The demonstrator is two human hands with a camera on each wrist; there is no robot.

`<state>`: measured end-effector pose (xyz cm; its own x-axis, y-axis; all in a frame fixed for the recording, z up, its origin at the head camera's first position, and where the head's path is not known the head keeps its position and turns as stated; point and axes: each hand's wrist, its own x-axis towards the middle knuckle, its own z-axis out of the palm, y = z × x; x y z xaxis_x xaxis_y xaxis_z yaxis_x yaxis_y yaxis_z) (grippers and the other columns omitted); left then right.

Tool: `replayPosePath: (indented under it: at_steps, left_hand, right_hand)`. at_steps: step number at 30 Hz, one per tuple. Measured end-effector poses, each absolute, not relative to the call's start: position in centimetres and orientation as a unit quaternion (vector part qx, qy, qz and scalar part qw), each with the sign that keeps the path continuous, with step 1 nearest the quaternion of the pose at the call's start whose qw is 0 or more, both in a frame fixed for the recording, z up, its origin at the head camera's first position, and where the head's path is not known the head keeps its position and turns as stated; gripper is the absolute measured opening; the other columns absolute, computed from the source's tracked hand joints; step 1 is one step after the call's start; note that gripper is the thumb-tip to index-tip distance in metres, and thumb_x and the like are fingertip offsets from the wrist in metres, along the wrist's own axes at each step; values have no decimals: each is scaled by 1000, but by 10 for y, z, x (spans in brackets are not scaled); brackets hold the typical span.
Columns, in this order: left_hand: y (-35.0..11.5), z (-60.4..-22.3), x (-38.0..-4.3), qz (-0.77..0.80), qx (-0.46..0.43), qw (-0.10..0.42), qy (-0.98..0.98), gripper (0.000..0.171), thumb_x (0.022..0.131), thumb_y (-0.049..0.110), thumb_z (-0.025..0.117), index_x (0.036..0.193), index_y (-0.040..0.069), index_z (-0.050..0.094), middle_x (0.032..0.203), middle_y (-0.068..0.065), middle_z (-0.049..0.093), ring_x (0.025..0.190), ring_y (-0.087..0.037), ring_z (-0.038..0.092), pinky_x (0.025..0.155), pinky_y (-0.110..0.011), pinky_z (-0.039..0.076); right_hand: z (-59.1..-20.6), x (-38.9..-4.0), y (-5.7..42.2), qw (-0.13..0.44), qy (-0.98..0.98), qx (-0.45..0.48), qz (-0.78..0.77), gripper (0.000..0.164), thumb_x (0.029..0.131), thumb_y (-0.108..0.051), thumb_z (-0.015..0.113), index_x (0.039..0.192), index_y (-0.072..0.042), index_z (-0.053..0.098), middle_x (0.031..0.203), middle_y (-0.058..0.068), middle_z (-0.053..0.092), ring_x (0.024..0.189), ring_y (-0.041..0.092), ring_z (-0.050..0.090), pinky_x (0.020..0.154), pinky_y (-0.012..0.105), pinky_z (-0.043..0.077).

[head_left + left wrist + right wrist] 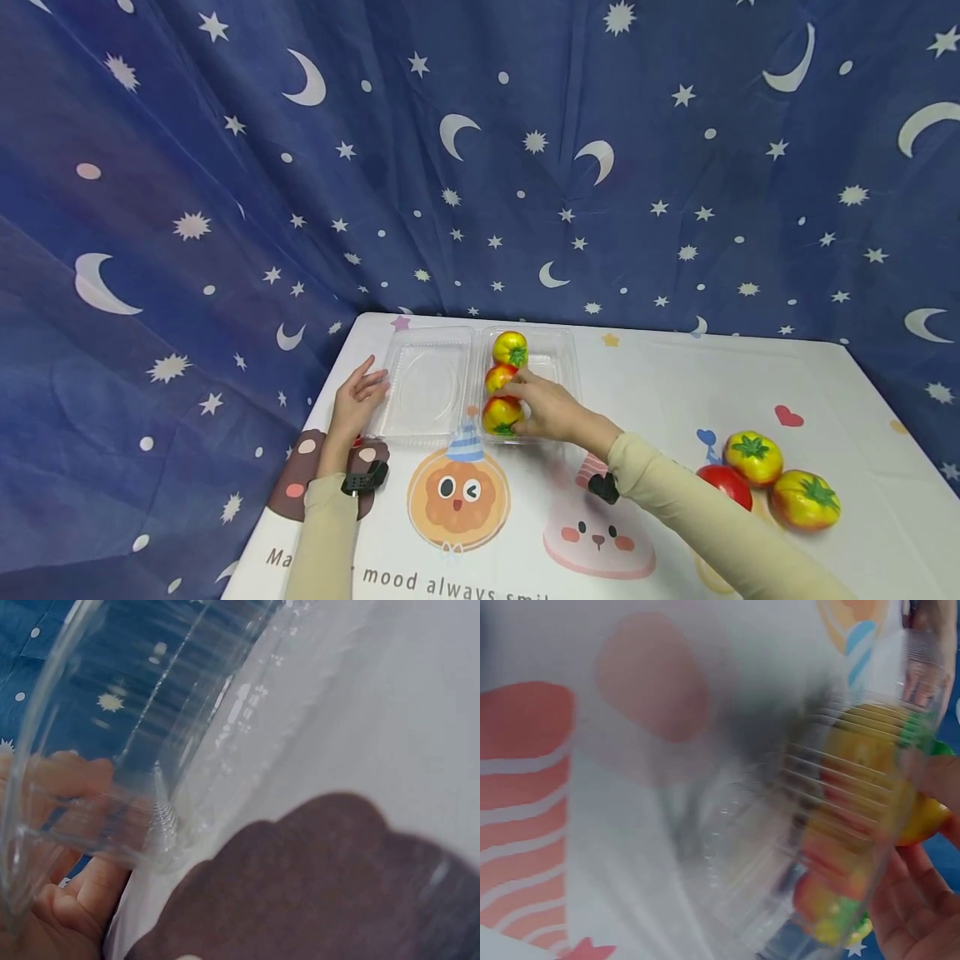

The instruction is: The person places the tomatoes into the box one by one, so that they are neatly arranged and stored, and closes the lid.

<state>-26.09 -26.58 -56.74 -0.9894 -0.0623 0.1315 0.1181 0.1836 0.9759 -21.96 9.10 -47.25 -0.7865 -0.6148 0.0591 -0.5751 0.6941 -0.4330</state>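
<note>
Starry curtain (637,242) behind printed tablecloth (645,387)

The head view is evenly lit and mostly sharp; the white desk (675,383) looks bright, while the starry blue curtain (480,208) stays darker, dimmest toward the left. Small glints sit on the yellow-red fruits (806,500). The left wrist view is dim, greyish and soft, with white glare on the clear plastic container (427,383). In the right wrist view, blur smears the container, and a diffuse grey shadow lies beside it. The lamp itself cannot be seen.
</note>
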Motion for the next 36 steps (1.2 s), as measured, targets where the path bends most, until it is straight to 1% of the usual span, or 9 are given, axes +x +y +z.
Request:
replayPosePath:
  at_steps: [4,8,13,16,21,26,29,33,36]
  left_hand:
    - [-267,-568,-260,-636,-16,77,-768,66,92,3,68,151,8,40,131,-25,60,97,-8,66,77,-12,50]
    - [-267,-570,-260,-640,-13,76,-764,65,92,3,68,151,8,41,131,-27,59,96,-6,66,77,-11,50]
    - [-267,-571,-261,-651,-16,71,-756,66,92,2,68,151,8,40,131,-26,59,95,-3,65,77,-12,50]
    - [-266,-571,-261,-650,-18,69,-756,66,92,3,69,151,8,40,131,-25,59,94,-3,65,77,-13,51]
    - [-267,-568,-262,-647,-21,72,-759,66,92,3,68,151,8,39,131,-25,59,96,-2,65,78,-13,51]
    - [-266,-566,-263,-649,-20,66,-758,66,92,4,69,152,12,41,132,-24,59,96,-1,64,79,-13,50]
    - [-262,-552,-256,-654,-17,55,-754,66,92,2,68,151,9,40,133,-26,58,105,-17,66,78,-13,50]
    - [-258,-534,-249,-654,-12,44,-755,65,92,-3,65,151,2,37,133,-30,56,113,-40,60,78,-14,51]
    - [-258,-535,-248,-652,-9,44,-757,65,92,-3,65,151,2,38,133,-29,56,110,-35,62,77,-14,51]
  right_hand:
    - [-475,-220,90,42,921,-325,-209,53,77,-14,85,126,-11,67,116,6,54,98,20,57,82,36,52]
    - [-476,-221,91,34,920,-332,-206,52,76,-15,85,125,-12,68,114,5,55,96,20,57,80,35,52]
    - [-473,-223,97,44,910,-346,-223,56,75,-17,84,128,-10,65,118,6,56,100,24,60,84,39,53]
    - [-470,-227,103,51,901,-349,-252,56,78,-21,83,128,-7,63,117,8,61,99,25,63,85,41,53]
    - [-469,-237,111,44,877,-348,-328,43,85,-19,78,120,0,65,101,8,69,87,25,66,78,44,55]
    - [-476,-242,111,38,860,-347,-372,33,85,-11,76,113,4,67,97,11,69,84,27,64,75,47,56]
    - [-478,-242,109,13,876,-309,-370,36,81,-16,82,109,1,68,97,11,65,86,27,62,72,40,55]
    - [-477,-242,106,-8,909,-241,-339,48,75,-32,87,110,-4,69,101,9,57,93,29,59,76,36,51]
    - [-477,-242,104,-3,921,-213,-327,56,73,-39,88,112,-5,68,104,10,55,99,32,58,82,39,50]
